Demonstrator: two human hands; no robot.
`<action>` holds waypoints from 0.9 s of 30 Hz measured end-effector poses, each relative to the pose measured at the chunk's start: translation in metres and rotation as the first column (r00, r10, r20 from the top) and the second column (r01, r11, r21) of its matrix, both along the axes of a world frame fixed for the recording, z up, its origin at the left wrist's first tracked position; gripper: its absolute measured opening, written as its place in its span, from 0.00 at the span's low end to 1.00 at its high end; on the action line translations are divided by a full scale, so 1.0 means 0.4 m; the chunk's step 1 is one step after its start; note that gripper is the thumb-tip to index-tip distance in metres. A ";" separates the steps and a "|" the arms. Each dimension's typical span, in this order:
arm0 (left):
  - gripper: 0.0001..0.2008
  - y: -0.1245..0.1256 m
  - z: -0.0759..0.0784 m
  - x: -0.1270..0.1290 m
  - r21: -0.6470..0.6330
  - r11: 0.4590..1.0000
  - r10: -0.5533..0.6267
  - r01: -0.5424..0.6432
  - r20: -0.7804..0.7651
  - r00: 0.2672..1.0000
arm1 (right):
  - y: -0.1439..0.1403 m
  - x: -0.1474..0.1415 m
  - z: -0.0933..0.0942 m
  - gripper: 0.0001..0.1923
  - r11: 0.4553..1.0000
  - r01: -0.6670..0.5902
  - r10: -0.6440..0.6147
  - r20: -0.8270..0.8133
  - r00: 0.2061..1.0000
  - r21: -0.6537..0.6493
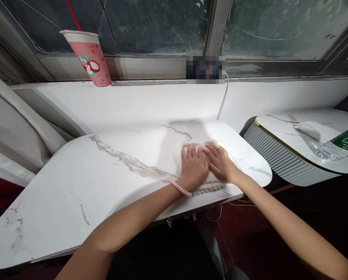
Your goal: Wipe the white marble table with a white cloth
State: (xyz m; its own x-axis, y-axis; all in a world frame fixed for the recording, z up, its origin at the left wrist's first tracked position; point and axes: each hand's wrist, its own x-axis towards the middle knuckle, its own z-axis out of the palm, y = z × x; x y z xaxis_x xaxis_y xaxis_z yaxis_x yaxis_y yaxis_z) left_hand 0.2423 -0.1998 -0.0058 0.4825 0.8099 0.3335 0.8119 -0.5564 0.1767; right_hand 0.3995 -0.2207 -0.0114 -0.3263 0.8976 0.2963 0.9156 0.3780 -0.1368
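Both of my hands lie flat, side by side, on a thin white cloth (212,182) spread over the right part of a white marble-patterned tabletop (83,182). My left hand (195,166) has its fingers stretched forward and a pink coiled band (181,188) around the wrist. My right hand (220,162) presses beside it, with fingers pointing up and left, close to the left hand. Neither hand is closed around the cloth. Much of the cloth is hidden under the palms, and its near edge looks wavy.
A pink paper cup (91,60) with a red straw stands on the windowsill, near a blurred-out dark object (205,69) with a white cable (223,97). At right, a ribbed cabinet (281,151) holds a plastic bottle (337,146) and white tissue (316,130). A pale curtain (16,124) hangs left.
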 end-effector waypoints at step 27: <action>0.21 0.117 -0.003 0.240 -0.029 0.996 -0.084 0.089 0.135 0.987 | 0.092 0.226 0.001 0.25 0.977 0.214 -0.214 0.015 0.977 0.008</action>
